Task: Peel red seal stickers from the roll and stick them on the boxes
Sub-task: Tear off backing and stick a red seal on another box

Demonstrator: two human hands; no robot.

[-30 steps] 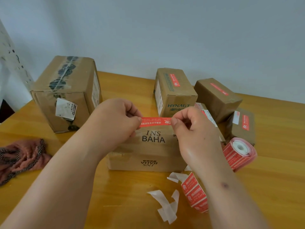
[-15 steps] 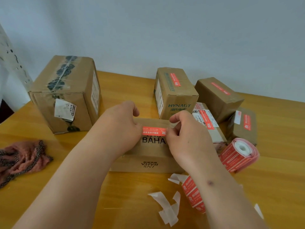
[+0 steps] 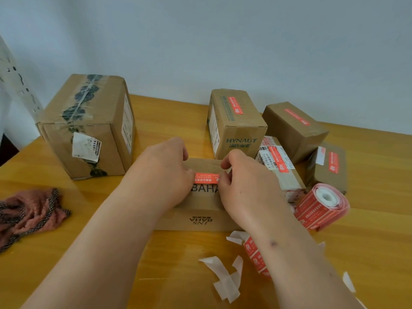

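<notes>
Your grip, left hand [image 3: 165, 172] and right hand [image 3: 243, 186], pinches both ends of the red sticker [image 3: 207, 177], now lowered from mid-air onto the box [image 3: 200, 197] beneath; pressing remains.

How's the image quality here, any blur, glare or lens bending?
Head view: soft, even light, no harsh glare; faint sheen on the wooden table. Wide-angle bending stretches the forearms at the bottom edge. The sticker print is too soft to read; the sticker roll looks slightly smeared.
</notes>
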